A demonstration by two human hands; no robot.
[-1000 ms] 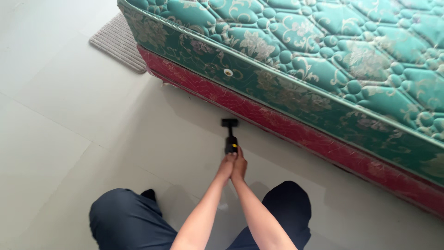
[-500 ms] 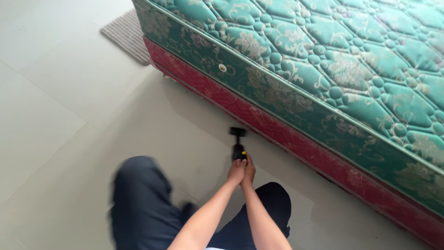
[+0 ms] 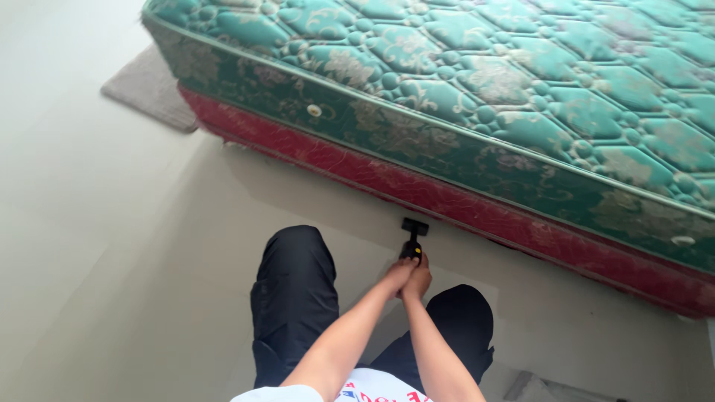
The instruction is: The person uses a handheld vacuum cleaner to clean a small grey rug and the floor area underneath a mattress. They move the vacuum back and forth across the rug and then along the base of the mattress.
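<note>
Both hands, left hand (image 3: 400, 274) and right hand (image 3: 418, 281), stay clenched around the black tool (image 3: 412, 240). It's moved closer to the red bed base (image 3: 447, 202) than a second ago.

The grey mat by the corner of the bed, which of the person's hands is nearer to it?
Left, narrowly. The left hand sits on the grey mat's side of the black handheld tool; the right hand is pressed against it, farther away.

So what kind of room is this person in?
Most likely a bedroom: a quilted green mattress lies on a red bed base over a pale tiled floor, with a small grey mat at the corner.
</note>
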